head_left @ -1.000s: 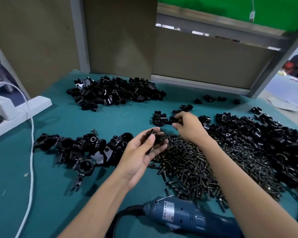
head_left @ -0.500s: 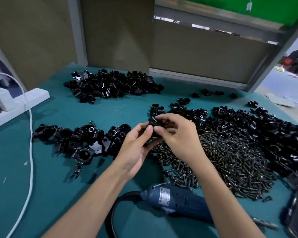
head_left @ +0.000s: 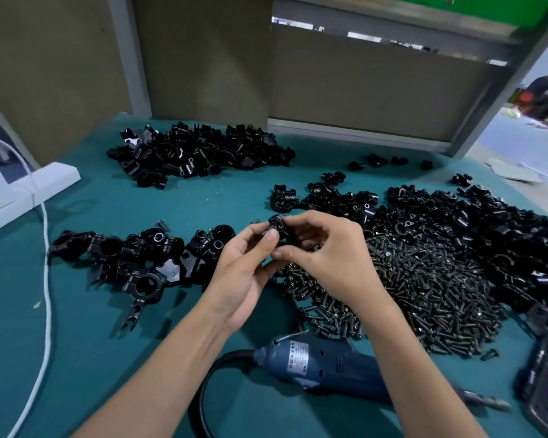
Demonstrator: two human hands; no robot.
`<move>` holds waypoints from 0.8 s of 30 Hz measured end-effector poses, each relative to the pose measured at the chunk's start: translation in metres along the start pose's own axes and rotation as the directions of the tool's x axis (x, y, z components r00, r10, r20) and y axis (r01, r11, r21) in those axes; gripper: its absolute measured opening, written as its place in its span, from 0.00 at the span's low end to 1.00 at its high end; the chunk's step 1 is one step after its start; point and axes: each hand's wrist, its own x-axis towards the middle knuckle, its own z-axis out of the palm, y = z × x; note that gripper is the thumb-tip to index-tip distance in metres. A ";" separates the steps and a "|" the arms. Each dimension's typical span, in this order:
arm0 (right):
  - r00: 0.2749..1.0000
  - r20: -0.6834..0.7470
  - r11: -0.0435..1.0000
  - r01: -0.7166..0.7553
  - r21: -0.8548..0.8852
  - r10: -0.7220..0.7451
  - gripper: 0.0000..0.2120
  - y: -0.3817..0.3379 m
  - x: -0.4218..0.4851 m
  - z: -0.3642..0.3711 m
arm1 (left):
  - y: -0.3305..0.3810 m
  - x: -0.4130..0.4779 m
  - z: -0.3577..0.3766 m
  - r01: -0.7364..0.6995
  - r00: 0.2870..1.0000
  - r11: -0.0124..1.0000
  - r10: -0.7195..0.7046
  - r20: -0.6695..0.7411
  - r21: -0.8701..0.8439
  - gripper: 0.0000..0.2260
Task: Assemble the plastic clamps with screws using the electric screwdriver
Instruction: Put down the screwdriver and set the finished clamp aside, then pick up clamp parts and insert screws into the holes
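The left grip (head_left: 244, 273) and the right grip (head_left: 329, 257) meet in the middle, and both pinch one black clamp piece (head_left: 280, 230) with curled fingers and thumbs. The piece is held up above the green tabletop (head_left: 76, 343), between the fingertips. At 3 o'clock from the hands lies a big heap of dark screws (head_left: 424, 286), and it reaches under the right wrist. At 6 o'clock the blue electric screwdriver (head_left: 326, 368) lies on its side, partly hidden by the right arm. It has a white label (head_left: 298, 355) with writing, but the letters are too small to read. At 9 o'clock sits a bunch of bigger black clamps (head_left: 133, 257) with round holes. At 11 o'clock, far back, is a pile of black parts (head_left: 200, 153). At 2 o'clock a wider pile of black parts (head_left: 487, 235) touches the screws. A white cord (head_left: 46, 279) runs down the left side from a white power strip (head_left: 29, 191).
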 end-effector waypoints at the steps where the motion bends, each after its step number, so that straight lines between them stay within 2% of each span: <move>1: 1.000 0.004 1.000 -0.003 -0.009 0.003 0.18 0.000 0.000 -0.001 | -0.001 0.000 0.000 0.010 1.000 1.000 -0.010 0.007 0.004 0.26; 5: 1.000 0.022 1.000 0.008 -0.006 -0.008 0.17 -0.003 -0.002 -0.004 | 0.000 -0.001 0.001 0.029 0.998 1.000 -0.029 0.048 -0.004 0.24; 7: 0.997 0.065 1.000 0.029 -0.009 -0.029 0.12 0.000 0.002 -0.011 | 0.000 0.000 0.001 0.032 0.997 0.998 -0.029 0.074 -0.045 0.23; 9: 0.999 0.041 0.991 0.026 -0.130 -0.020 0.09 0.016 0.013 -0.026 | 0.000 0.002 -0.001 0.042 0.995 0.994 -0.032 0.091 -0.101 0.19; 12: 0.991 -0.079 0.874 -0.132 -0.468 0.108 0.13 0.056 0.037 -0.061 | 0.000 0.002 -0.001 0.078 0.995 0.989 -0.068 0.078 -0.127 0.17; 15: 0.972 0.016 0.682 -0.152 -0.716 0.233 0.13 0.093 0.052 -0.089 | -0.002 0.002 0.000 0.098 0.994 0.989 -0.091 0.066 -0.109 0.18; 18: 0.949 0.121 0.604 -0.084 -0.793 0.292 0.10 0.106 0.057 -0.098 | -0.004 0.002 0.000 0.106 0.993 0.990 -0.101 0.062 -0.092 0.18; 21: 0.945 0.138 0.585 -0.065 -0.809 0.296 0.06 0.107 0.060 -0.098 | -0.005 0.003 0.001 0.111 0.993 0.990 -0.106 0.059 -0.088 0.18; 24: 0.949 0.113 0.576 -0.081 -0.813 0.293 0.09 0.111 0.058 -0.094 | -0.006 0.003 0.001 0.117 0.992 0.990 -0.113 0.053 -0.074 0.18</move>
